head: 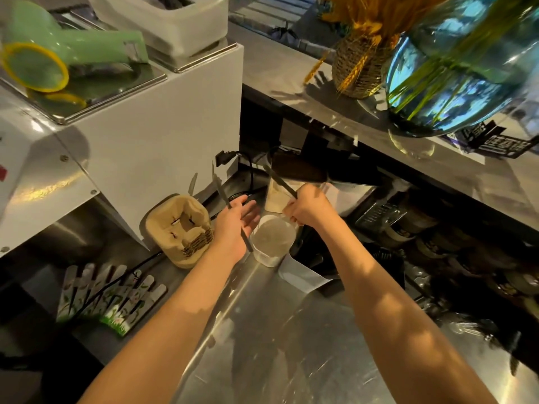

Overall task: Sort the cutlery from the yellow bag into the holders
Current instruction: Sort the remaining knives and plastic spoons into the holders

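Note:
My left hand [233,225] holds a thin dark utensil [222,190] that runs slantwise across its palm, with the fingers mostly stretched out. Beside it, my right hand [306,209] is a fist gripping a second dark utensil [278,180], which points up and to the left. Both hands hover just above a clear plastic cup holder [272,243] standing on the steel counter [291,330]. A pale yellow paper bag [275,199] stands upright right behind the cup, partly hidden by my right hand. I cannot tell what kind of utensil either piece is.
A brown cardboard cup carrier [179,228] sits left of the cup, under a white machine [140,135]. A small painted picket fence [110,298] lies at the near left. White paper [300,277] lies right of the cup. A blue glass vase [455,77] stands on the upper shelf.

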The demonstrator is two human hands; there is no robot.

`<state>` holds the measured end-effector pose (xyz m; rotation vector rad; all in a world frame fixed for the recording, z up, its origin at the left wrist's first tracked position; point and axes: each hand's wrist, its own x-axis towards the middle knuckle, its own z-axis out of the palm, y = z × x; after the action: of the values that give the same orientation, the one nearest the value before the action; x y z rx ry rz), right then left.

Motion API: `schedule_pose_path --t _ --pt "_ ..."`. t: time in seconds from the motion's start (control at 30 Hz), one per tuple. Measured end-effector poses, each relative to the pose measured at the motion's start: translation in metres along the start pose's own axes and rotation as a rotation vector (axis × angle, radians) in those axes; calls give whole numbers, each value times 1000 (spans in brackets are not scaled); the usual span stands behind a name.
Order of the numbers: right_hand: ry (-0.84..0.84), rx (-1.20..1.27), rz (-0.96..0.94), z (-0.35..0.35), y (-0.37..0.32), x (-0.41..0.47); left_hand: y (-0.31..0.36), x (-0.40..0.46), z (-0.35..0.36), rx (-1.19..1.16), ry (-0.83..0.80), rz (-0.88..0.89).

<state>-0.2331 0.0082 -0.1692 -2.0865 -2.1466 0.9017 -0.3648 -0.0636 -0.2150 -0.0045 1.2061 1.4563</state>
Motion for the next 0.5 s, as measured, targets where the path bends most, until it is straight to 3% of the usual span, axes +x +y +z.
schedule_pose_path --t 0.23,0.33,0.43,0.5 --pt "5 19 -25 -3 5 -6 2 -8 1 -54 -39 -39" --pt "67 441 -31 -9 5 -20 8 -19 2 1 -113 -31" --pt "-169 1009 42 -14 6 -39 11 -28 8 230 -146 55" --pt "-341 1226 26 -15 10 -50 11 -33 17 288 -172 109"
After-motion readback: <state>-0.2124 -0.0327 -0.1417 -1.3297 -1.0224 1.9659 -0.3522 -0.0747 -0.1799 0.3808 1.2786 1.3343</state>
